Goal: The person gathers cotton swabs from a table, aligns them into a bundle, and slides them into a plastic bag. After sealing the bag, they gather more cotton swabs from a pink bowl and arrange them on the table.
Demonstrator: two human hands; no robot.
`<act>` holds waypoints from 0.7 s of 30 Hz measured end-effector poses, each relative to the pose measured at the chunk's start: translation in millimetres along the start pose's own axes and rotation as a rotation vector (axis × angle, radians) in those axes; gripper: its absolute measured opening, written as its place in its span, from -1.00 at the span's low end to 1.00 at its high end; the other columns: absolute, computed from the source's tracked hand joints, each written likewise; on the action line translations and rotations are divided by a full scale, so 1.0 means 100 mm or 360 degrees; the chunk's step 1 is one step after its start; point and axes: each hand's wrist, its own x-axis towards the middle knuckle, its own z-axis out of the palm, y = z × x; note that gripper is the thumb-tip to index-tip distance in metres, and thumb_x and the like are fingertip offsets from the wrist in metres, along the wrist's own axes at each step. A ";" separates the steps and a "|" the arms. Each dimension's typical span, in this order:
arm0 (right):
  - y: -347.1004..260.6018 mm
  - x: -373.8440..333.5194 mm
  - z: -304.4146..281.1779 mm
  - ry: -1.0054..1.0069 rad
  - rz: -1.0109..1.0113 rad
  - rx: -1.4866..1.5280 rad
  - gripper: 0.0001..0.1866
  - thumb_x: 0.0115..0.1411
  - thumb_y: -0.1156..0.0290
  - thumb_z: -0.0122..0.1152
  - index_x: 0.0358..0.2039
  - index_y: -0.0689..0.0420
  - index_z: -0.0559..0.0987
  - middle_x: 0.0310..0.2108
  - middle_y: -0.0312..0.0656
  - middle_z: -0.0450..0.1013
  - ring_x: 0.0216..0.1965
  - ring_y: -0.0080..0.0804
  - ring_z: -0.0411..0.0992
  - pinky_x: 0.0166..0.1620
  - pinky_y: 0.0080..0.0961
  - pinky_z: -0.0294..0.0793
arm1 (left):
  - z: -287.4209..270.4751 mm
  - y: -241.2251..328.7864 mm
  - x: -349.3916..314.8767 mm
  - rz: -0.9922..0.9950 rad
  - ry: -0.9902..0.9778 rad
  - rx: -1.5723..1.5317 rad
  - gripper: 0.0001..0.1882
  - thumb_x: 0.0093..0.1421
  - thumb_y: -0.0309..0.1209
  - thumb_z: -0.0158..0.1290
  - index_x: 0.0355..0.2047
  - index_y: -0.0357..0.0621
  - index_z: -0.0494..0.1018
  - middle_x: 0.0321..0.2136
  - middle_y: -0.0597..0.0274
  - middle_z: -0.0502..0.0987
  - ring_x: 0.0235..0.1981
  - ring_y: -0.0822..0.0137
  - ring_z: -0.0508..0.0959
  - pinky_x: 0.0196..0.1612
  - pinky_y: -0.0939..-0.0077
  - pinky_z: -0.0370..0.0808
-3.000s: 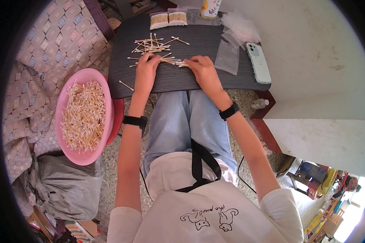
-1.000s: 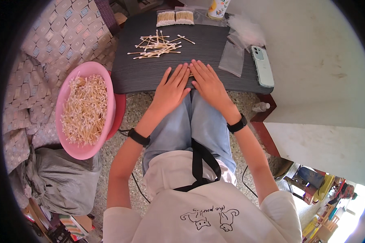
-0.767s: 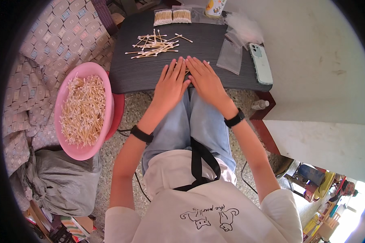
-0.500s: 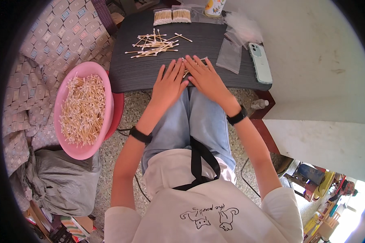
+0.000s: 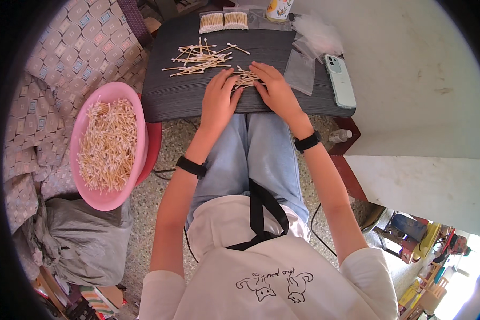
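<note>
A small bundle of cotton swabs (image 5: 246, 78) lies on the dark table near its front edge, the sticks running roughly sideways. My left hand (image 5: 217, 98) is cupped at the bundle's left end, fingers together and thumb below. From the other side my right hand (image 5: 279, 95) curls round the right end with its fingers and thumb. The middle of the bundle shows between the hands, while the ends are partly hidden by the fingers. Just beyond my left hand is a loose, crisscrossed pile of cotton swabs (image 5: 200, 60).
Two clear bags packed with swabs (image 5: 224, 21) lie at the table's (image 5: 165, 101) far edge, near a patterned cup (image 5: 278, 9). Empty clear bags (image 5: 300, 72) and a pale green phone (image 5: 340, 81) are at the right. A pink basin (image 5: 80, 160) full of swabs stands at the left.
My hands were lying flat over the bundle, close together. They have drawn apart sideways and now curl at its two ends, so more of the swabs shows.
</note>
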 end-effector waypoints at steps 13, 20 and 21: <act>0.00 0.07 -0.04 0.0096 0.0097 -0.0058 -0.84 0.07 0.50 0.18 -0.32 0.20 0.63 -0.21 -0.12 0.54 -0.13 -0.16 0.45 -0.06 -0.32 0.45 | -0.13 -0.11 0.00 -0.0070 0.0084 -0.0327 -0.88 0.14 -0.52 0.09 -0.31 -0.24 0.43 -0.24 0.11 0.54 -0.24 0.02 0.55 -0.20 0.32 0.48; -0.06 0.09 -0.05 0.0125 -0.0045 -0.0104 -0.73 0.07 0.54 0.15 -0.17 0.18 0.58 -0.05 -0.09 0.46 -0.01 -0.13 0.39 0.04 -0.28 0.39 | -0.24 -0.17 0.00 -0.0015 0.0007 -0.0431 -0.88 0.15 -0.55 0.07 -0.27 -0.21 0.45 -0.21 0.11 0.53 -0.20 0.11 0.56 -0.18 0.33 0.48; -0.09 0.06 -0.03 0.0105 -0.0140 -0.0056 -0.68 0.09 0.52 0.14 -0.10 0.19 0.54 -0.01 -0.08 0.44 0.04 -0.13 0.37 0.08 -0.26 0.37 | -0.23 -0.14 -0.01 0.0034 0.0019 -0.0315 -0.80 0.17 -0.52 0.05 -0.17 -0.20 0.44 -0.11 0.09 0.50 -0.09 0.12 0.51 -0.08 0.32 0.45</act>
